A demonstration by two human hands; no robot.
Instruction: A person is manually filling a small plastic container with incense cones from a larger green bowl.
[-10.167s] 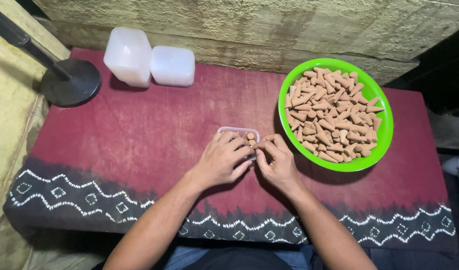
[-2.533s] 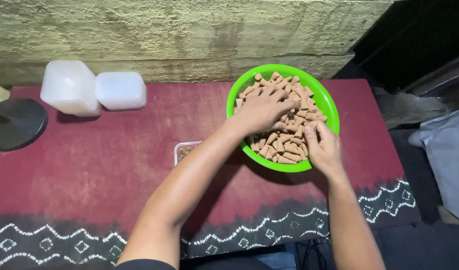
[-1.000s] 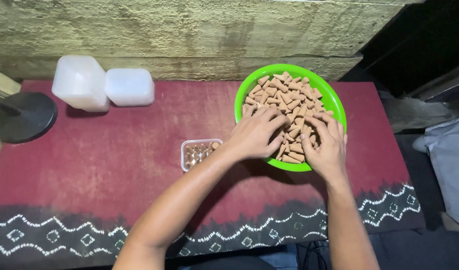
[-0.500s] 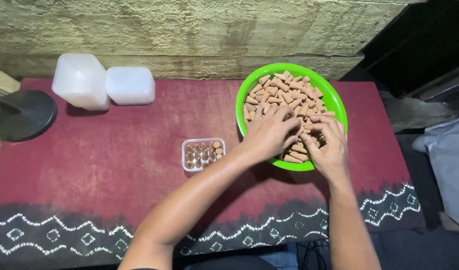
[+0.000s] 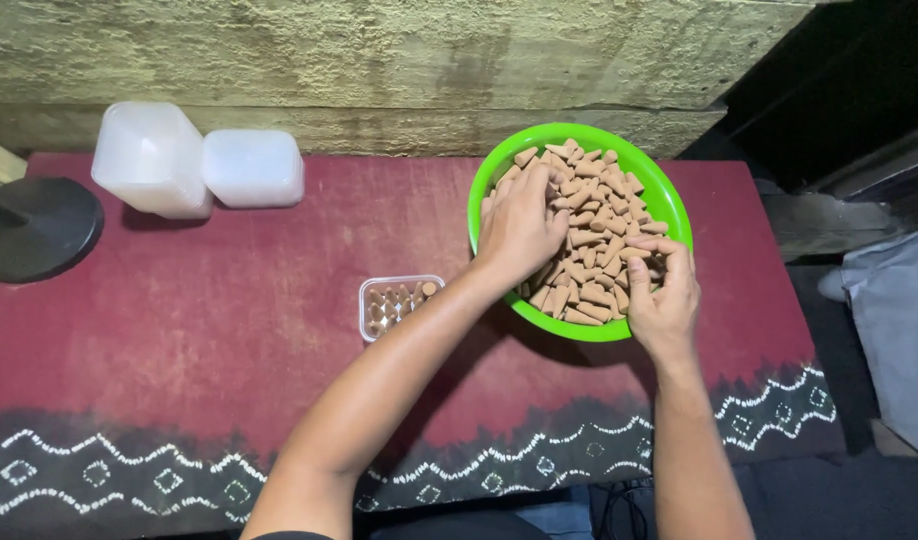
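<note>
A bright green bowl (image 5: 499, 165) heaped with several tan cone-shaped pieces (image 5: 604, 215) sits at the right of the red cloth. My left hand (image 5: 522, 225) lies palm down on the pile at the bowl's left side, fingers spread over the cones. My right hand (image 5: 661, 290) is at the bowl's near right rim, fingers curled around a few cones. A small clear plastic box (image 5: 399, 305), holding several cones standing in rows, rests on the cloth left of the bowl, beside my left forearm.
A stack of translucent white containers (image 5: 151, 160) and a lid (image 5: 252, 167) stand at the back left. A black round stand base (image 5: 34, 225) sits at the far left edge. A rough wall runs behind the red cloth-covered table (image 5: 209, 330); a grey bag (image 5: 894, 330) lies at right.
My left hand has slid further up onto the pile of cones. My right hand has drawn back toward the bowl's near rim, curling its fingers. Earlier both hands worked at the small box.
</note>
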